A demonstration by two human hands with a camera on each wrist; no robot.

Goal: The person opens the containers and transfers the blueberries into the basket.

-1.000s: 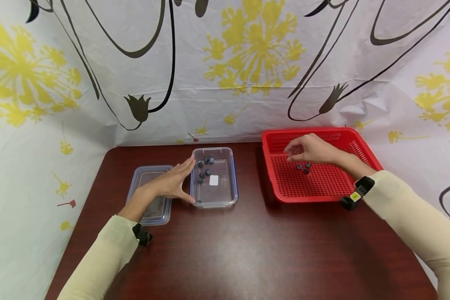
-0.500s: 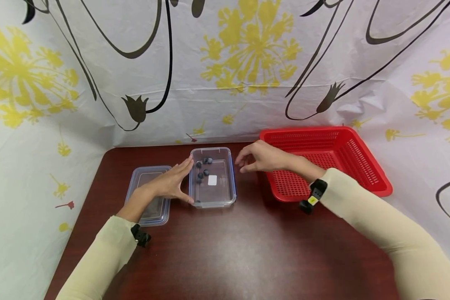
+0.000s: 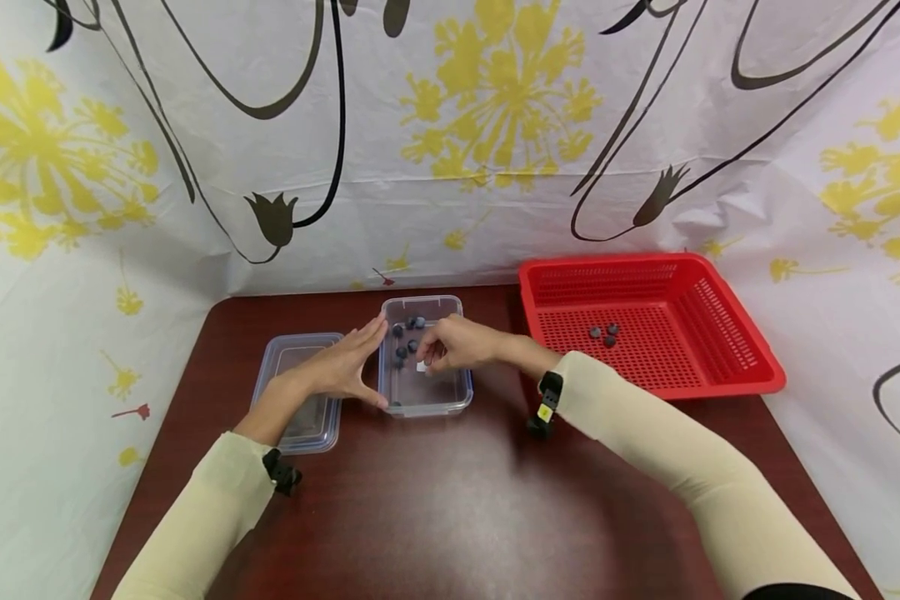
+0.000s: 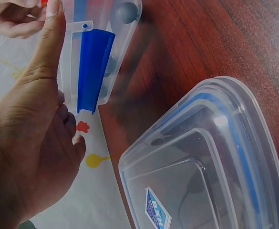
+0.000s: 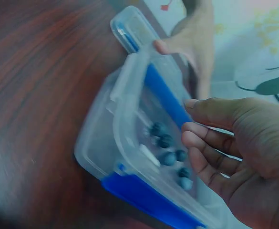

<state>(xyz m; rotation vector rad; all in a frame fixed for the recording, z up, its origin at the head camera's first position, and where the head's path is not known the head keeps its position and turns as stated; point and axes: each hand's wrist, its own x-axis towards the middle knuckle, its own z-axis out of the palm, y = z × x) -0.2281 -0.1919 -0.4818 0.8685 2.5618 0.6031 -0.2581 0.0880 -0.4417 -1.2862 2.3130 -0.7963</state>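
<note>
A clear plastic container (image 3: 450, 396) with blue side clips holds several blueberries (image 3: 401, 352), mostly along its left side. My left hand (image 3: 345, 362) rests against the container's left wall, thumb near the front corner and fingers spread toward the back. Over the container's middle is my right hand (image 3: 457, 343), its fingers bent and pointing down into it. In the right wrist view the thumb and fingertips (image 5: 190, 128) sit close together with no berry showing between them; I cannot tell whether one is hidden there.
A clear lid (image 4: 187, 157) with a blue seal lies left of the container, partly under the left forearm. To the right stands a red perforated basket (image 3: 645, 392) with three blueberries (image 3: 610, 341) in it. A patterned sheet (image 3: 435, 208) hangs behind the brown table (image 3: 450, 500).
My right hand has moved left from inside the red basket, across the gap, to over the clear container. The left hand stays at the container's side.
</note>
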